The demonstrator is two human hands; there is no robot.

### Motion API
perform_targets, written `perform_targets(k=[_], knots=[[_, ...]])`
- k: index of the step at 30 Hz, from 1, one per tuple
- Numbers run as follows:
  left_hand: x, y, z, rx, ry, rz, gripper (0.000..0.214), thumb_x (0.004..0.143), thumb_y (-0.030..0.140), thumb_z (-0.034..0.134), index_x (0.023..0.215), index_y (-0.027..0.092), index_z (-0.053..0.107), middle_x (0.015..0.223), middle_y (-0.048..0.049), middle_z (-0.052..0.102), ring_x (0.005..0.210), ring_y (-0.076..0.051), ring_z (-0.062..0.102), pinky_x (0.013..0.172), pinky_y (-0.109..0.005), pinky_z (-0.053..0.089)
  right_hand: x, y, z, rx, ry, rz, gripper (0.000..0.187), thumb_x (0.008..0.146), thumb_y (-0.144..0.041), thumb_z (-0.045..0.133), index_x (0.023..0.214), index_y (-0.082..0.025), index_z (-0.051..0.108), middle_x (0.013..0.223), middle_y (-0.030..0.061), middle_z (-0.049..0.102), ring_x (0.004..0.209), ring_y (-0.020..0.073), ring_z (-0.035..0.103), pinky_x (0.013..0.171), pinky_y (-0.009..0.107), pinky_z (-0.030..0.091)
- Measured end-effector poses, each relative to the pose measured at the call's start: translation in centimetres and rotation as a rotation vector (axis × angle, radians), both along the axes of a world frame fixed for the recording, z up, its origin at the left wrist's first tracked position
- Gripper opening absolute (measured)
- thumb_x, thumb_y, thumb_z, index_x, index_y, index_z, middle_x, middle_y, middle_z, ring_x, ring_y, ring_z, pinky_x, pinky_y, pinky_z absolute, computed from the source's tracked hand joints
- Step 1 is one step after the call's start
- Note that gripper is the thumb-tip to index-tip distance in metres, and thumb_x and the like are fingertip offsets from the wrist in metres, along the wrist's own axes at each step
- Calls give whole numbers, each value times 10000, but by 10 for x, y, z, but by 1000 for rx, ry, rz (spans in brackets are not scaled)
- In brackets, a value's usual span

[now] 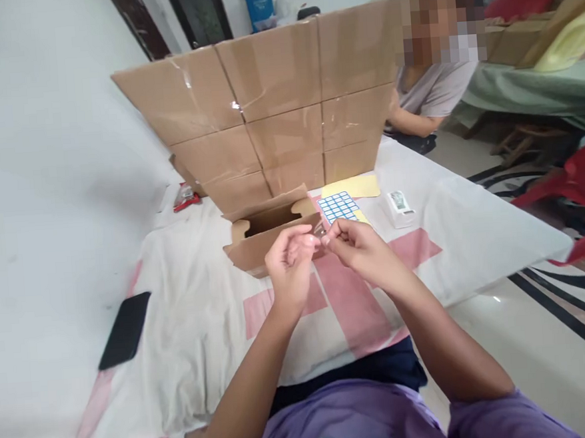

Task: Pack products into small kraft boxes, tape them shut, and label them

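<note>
Both hands meet above the table, in front of an open cardboard box (262,251). My left hand (291,256) is curled, its thumb and fingertips closed on a small, shiny, see-through piece (319,230). From the other side my right hand (357,244) pinches the same piece. Its kind is too small to make out. Just behind my right hand lies a sheet of blue-bordered white labels (339,207), partly covered by the fingers. The box's inside looks dark, and its contents are hidden.
A tall wall of taped cardboard (284,106) stands behind the box. A small white box-like device (399,208) and a yellow sheet (353,187) lie to the right. At left are a black phone (125,331) and a red packet (185,197). Another person (431,96) sits beyond the table.
</note>
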State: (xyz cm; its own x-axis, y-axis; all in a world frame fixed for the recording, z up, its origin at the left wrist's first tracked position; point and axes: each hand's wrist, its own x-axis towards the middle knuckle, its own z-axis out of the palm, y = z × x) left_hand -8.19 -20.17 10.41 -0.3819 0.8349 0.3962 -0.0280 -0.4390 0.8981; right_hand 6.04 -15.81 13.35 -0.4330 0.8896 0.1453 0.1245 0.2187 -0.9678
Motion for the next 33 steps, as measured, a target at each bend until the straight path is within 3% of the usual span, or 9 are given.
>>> perform_targets(k=[7,11,14,17,19,22,25,28,33], knots=[[-34,-18,-8,-108,43,196,250,805,455,805,972,272,771,873,-20,767,747,-162,736,653,-281,625,-49,-15,0,15,-45,129,193,911,-293,599,738,-219,555,733,-10,606,672,142,539,616,270,384],[-42,-19,-15,-97,106,212,211,896,454,714,806,273,774,777,-7,738,712,-162,707,664,-304,609,-53,-16,-2,-2,-66,146,167,914,-315,628,778,-218,624,772,5,649,709,157,585,648,273,425],[-45,-18,-18,-66,101,292,220,929,439,688,818,267,769,780,-4,727,732,-158,699,671,-297,591,-47,-12,-2,40,-126,149,173,933,-364,632,941,-216,722,734,10,632,685,174,585,663,294,451],[-51,-16,-19,-2,-10,397,237,950,433,668,820,249,742,713,16,683,647,-129,665,623,-270,567,-42,2,1,299,-308,-44,322,962,-374,597,1199,-192,715,763,38,642,730,213,605,739,351,490],[-59,-13,-17,14,-54,417,256,950,437,669,806,234,729,675,25,657,606,-115,644,595,-255,549,-43,20,1,579,-457,-195,434,973,-366,566,1361,-185,643,1091,134,701,1055,311,634,957,467,480],[-73,-9,-13,-1,-40,426,269,940,436,688,811,204,734,671,17,656,613,-109,642,585,-237,529,-51,53,-1,846,-661,-240,586,988,-438,514,1540,-247,484,1640,156,394,1529,447,262,1178,678,230],[-85,-4,-10,-11,-22,438,277,934,430,697,810,186,733,660,14,650,605,-102,630,576,-225,512,-60,82,-6,821,-770,-70,673,1012,-503,438,1638,-291,311,1742,88,240,1603,425,86,1204,730,113],[-93,0,-10,-9,-8,438,276,931,426,696,799,185,724,658,14,644,597,-100,619,575,-224,500,-65,97,-10,726,-776,62,661,1024,-453,418,1647,-272,290,1726,79,292,1569,385,226,1218,683,177],[-94,3,-11,-43,35,417,289,937,391,672,730,189,680,625,17,617,598,-104,597,586,-228,482,-71,99,-14,798,-761,16,564,989,-380,519,1526,-208,497,1524,167,502,1414,421,382,1146,638,300]])
